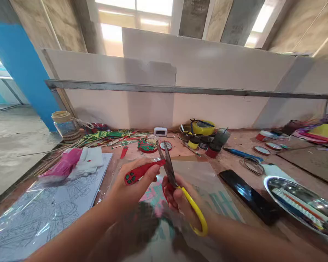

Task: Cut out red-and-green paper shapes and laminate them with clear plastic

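Far left: glass jar at bench edge; printed sheet under clear film. Centre: left hand, fingers closed around red leaf-shaped strip, raised above bench. Beside it: right hand, fingers through yellow-handled scissors, blades parted at strip's tip. Right: black phone; steel tray.

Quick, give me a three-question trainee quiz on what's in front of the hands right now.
1. True or false: the right hand holds scissors with yellow handles.
2. What does the left hand hold? A) red decorated strip B) glass jar C) phone
3. Which side of the hands is the metal tray on?

Key: 1 true. 2 A. 3 The right, beside the black phone.
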Demonstrator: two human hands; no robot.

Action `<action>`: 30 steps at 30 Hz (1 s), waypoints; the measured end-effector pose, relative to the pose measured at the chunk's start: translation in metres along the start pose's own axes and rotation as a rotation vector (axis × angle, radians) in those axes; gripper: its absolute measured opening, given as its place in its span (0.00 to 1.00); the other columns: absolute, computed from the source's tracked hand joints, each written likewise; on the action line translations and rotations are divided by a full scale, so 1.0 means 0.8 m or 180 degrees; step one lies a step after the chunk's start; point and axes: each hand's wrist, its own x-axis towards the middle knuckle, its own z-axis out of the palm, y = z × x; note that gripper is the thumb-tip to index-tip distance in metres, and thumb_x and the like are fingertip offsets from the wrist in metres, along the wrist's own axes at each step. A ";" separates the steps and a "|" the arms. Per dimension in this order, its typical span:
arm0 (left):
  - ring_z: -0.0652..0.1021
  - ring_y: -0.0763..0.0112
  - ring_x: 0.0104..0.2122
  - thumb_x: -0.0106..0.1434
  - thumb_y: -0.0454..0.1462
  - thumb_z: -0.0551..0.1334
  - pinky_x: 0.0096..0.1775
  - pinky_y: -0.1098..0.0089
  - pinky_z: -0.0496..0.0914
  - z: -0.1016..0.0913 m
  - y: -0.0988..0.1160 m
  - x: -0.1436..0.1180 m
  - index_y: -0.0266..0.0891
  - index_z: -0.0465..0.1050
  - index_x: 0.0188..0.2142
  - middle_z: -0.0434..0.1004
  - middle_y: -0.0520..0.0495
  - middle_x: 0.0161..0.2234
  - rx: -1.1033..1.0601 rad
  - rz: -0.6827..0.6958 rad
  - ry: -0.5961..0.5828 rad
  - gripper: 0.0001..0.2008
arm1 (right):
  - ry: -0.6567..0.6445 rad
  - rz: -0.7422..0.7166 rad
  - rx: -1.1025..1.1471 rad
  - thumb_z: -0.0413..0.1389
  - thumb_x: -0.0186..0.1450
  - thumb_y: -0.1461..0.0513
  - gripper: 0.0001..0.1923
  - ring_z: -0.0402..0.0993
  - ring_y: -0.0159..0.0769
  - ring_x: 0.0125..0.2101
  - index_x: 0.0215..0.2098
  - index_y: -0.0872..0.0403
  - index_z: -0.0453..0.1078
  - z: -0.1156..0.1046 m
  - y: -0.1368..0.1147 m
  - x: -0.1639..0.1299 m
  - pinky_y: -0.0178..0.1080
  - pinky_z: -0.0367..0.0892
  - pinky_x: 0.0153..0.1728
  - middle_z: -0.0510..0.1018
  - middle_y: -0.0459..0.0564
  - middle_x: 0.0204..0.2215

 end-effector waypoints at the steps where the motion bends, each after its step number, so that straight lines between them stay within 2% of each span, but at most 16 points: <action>1: 0.74 0.76 0.24 0.66 0.40 0.58 0.28 0.77 0.69 0.001 0.000 0.000 0.38 0.73 0.25 0.75 0.52 0.22 -0.0028 -0.0069 0.0030 0.15 | -0.0006 -0.0029 -0.0031 0.56 0.58 0.34 0.33 0.52 0.26 0.25 0.42 0.52 0.64 -0.001 -0.001 0.001 0.29 0.54 0.23 0.60 0.41 0.29; 8: 0.73 0.75 0.22 0.64 0.43 0.60 0.26 0.75 0.69 0.002 -0.001 0.002 0.38 0.72 0.24 0.73 0.52 0.21 -0.0249 -0.0419 0.0037 0.15 | -0.0021 -0.0114 -0.0446 0.55 0.59 0.34 0.33 0.53 0.29 0.25 0.44 0.51 0.66 -0.010 -0.001 0.004 0.30 0.52 0.21 0.61 0.42 0.29; 15: 0.73 0.76 0.25 0.67 0.39 0.57 0.28 0.75 0.68 -0.019 -0.001 0.012 0.39 0.72 0.24 0.74 0.53 0.22 0.0049 -0.0081 -0.0392 0.15 | 0.0020 -0.0041 -0.0662 0.55 0.57 0.32 0.34 0.58 0.32 0.28 0.42 0.51 0.67 -0.011 -0.003 0.002 0.31 0.57 0.23 0.64 0.45 0.31; 19: 0.73 0.75 0.25 0.67 0.40 0.57 0.28 0.74 0.67 -0.029 0.000 0.012 0.39 0.71 0.23 0.74 0.53 0.23 0.0268 -0.0079 -0.0507 0.17 | 0.0024 0.0020 -0.0675 0.55 0.58 0.33 0.34 0.56 0.32 0.28 0.42 0.51 0.67 -0.010 0.000 0.002 0.31 0.56 0.23 0.63 0.45 0.30; 25: 0.73 0.74 0.25 0.67 0.42 0.56 0.29 0.72 0.67 -0.037 -0.002 0.014 0.39 0.71 0.21 0.73 0.53 0.21 0.0534 0.0076 -0.0481 0.18 | 0.0007 -0.0088 -0.0680 0.56 0.57 0.33 0.33 0.55 0.31 0.27 0.40 0.51 0.68 -0.010 0.002 0.003 0.31 0.55 0.23 0.63 0.44 0.29; 30: 0.74 0.73 0.24 0.65 0.41 0.58 0.27 0.73 0.68 -0.037 -0.003 0.016 0.39 0.72 0.23 0.73 0.52 0.21 0.0378 0.0105 -0.0310 0.16 | -0.0049 0.0002 -0.0745 0.55 0.57 0.32 0.34 0.55 0.31 0.25 0.40 0.51 0.67 -0.007 -0.002 0.002 0.31 0.53 0.22 0.63 0.44 0.28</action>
